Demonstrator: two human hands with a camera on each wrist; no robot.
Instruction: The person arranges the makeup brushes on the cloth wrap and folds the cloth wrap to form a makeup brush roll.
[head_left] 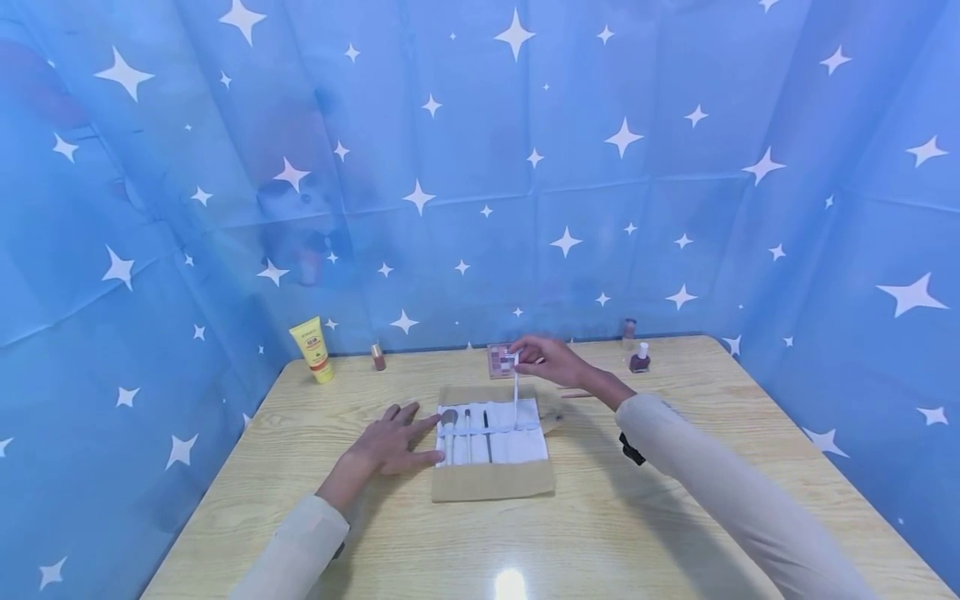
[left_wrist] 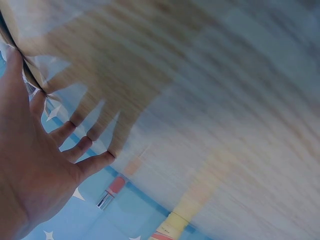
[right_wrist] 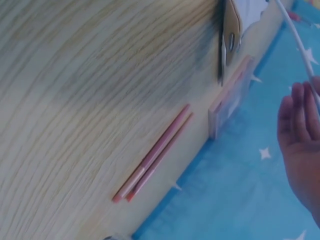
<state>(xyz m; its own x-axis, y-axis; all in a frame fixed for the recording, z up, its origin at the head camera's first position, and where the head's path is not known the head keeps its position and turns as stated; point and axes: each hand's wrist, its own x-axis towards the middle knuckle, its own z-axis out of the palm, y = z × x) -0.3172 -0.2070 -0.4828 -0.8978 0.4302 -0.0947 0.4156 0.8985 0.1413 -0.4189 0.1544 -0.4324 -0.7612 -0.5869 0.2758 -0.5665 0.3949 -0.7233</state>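
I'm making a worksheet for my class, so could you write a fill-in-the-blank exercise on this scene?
1. The person's right hand holds a slim tool whose colour is ____.
2. The person's left hand is at the brush roll's ____ side.
3. The squeeze tube is mainly ____.
4. Slim pink sticks lying side by side number ____.

Missing words: white; left; yellow; two.

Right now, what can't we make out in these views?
- Head: right edge of the palette, behind the right hand.
- Head: small print on the yellow tube, too small.
- Left wrist: most of the brush roll, cut by the left edge.
- Right wrist: far end of the white stick, cut by the top edge.
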